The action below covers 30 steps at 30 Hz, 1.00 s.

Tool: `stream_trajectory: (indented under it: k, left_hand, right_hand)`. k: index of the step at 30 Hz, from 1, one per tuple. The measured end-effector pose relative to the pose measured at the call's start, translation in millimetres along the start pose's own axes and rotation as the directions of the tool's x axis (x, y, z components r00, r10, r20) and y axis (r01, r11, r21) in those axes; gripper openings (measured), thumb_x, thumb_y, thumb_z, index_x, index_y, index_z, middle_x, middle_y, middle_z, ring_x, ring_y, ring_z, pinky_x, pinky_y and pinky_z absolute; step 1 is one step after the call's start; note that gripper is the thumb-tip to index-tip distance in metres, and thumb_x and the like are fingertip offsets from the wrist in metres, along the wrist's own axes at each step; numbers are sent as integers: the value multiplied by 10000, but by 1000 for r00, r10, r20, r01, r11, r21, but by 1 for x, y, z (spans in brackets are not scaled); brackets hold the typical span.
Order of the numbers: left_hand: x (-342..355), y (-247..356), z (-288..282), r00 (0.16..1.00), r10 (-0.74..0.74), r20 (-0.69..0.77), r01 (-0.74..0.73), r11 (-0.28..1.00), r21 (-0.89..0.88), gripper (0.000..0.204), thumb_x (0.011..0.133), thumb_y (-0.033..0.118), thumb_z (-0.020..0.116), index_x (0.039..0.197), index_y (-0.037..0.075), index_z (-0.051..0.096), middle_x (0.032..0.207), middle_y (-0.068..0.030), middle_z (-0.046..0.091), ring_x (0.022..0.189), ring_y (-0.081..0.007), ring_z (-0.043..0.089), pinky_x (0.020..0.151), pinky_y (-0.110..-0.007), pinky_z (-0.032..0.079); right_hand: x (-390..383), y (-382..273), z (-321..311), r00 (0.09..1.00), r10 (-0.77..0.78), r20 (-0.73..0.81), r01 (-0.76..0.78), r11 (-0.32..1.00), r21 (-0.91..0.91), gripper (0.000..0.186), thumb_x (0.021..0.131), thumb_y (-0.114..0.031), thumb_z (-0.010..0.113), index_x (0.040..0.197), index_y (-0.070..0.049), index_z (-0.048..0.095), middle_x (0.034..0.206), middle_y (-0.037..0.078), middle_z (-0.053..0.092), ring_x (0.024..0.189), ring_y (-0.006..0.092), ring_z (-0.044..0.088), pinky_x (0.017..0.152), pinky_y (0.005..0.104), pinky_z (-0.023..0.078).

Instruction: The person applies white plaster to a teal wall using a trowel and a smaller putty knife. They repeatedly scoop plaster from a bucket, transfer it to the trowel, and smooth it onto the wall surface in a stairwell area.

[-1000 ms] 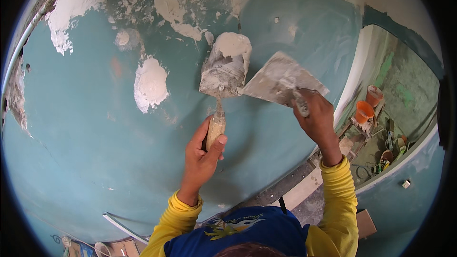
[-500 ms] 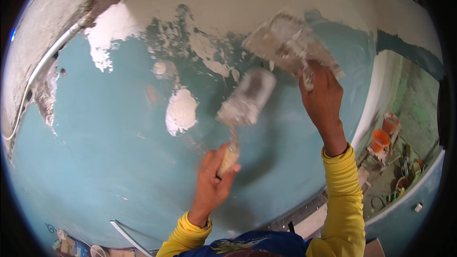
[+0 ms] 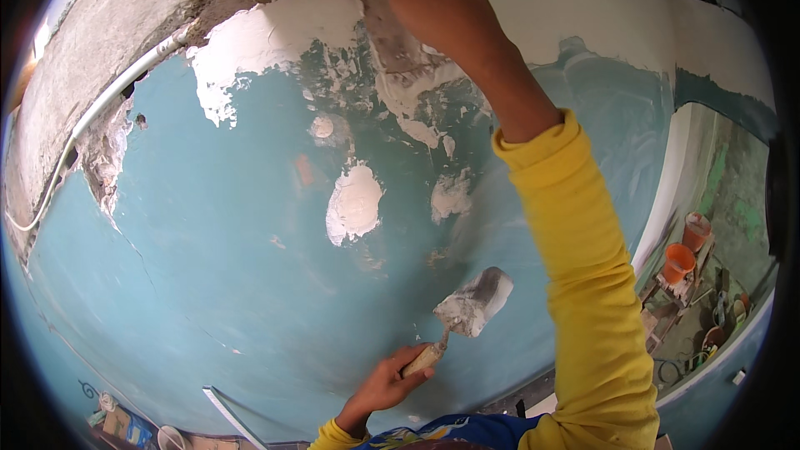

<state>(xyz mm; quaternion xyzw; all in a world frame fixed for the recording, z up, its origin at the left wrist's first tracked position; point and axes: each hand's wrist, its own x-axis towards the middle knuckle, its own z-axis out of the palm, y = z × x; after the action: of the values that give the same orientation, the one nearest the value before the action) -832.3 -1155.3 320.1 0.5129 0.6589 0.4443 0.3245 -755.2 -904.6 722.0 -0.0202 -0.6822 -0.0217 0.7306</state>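
Note:
My right hand [image 3: 429,0], at the top of the view, is closed on a wide flat scraper [image 3: 379,42] that lies against the white patched upper wall, its handle mostly hidden by the hand. Low in the view, my left hand [image 3: 385,383] grips the wooden handle of a smaller trowel [image 3: 471,308] smeared with plaster, its blade over the teal wall [image 3: 208,258]. Between the two tools, white filler patches [image 3: 354,204] and rough smears mark the paint.
A white pipe [image 3: 108,100] runs along broken concrete [image 3: 75,67] at upper left. Through an opening at right are orange buckets [image 3: 679,262] on a wooden stand, and assorted tools. A long pale strip [image 3: 233,412] leans at the lower left, beside boxes and a bucket [image 3: 171,437].
My right hand and scraper have risen up and left onto the upper wall. My left hand and trowel have dropped lower. The view has shifted, with the wall appearing lower and further right.

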Motion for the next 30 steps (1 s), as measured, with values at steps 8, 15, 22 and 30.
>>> stream_trajectory:
  k: [8, 15, 22, 30]
  left_hand:
    - [-7, -5, -11, 1000, 2, -24, -2, 1000, -3, 552, 976, 259, 728, 1469, 77, 562, 1015, -3, 639, 759, -74, 568, 616, -237, 466]
    - [-23, -14, -17, 996, -79, 46, 81, 996, -37, 528, 991, 251, 717, 1445, 31, 563, 1077, -46, 632, 884, -114, 567, 757, -271, 481]
    - [-28, -17, -11, 997, -73, 37, 75, 995, -59, 526, 979, 227, 732, 1446, 43, 574, 1030, -2, 634, 761, -72, 558, 637, -242, 472]
    - [-34, -19, -11, 991, -128, 35, 131, 987, -96, 538, 981, 230, 733, 1456, 42, 564, 999, 11, 623, 744, -64, 543, 631, -236, 459]
  right_hand:
    - [1, 4, 26, 997, 74, 2, -74, 996, -44, 245, 943, -139, 578, 1059, 73, 538, 918, 352, 676, 895, 534, 666, 788, 581, 551]
    - [-22, 18, -27, 978, 197, -63, -202, 977, -76, 254, 953, -148, 563, 1076, 68, 512, 946, 356, 674, 902, 537, 665, 786, 574, 554]
    - [-1, -8, 15, 999, 26, 36, -27, 998, 49, 302, 958, -133, 593, 1122, 113, 532, 992, 355, 676, 934, 514, 677, 819, 547, 565]
    - [-1, -19, 16, 961, -275, 30, 275, 941, -197, 312, 919, -76, 632, 1149, 119, 550, 983, 322, 677, 928, 478, 684, 812, 514, 571]
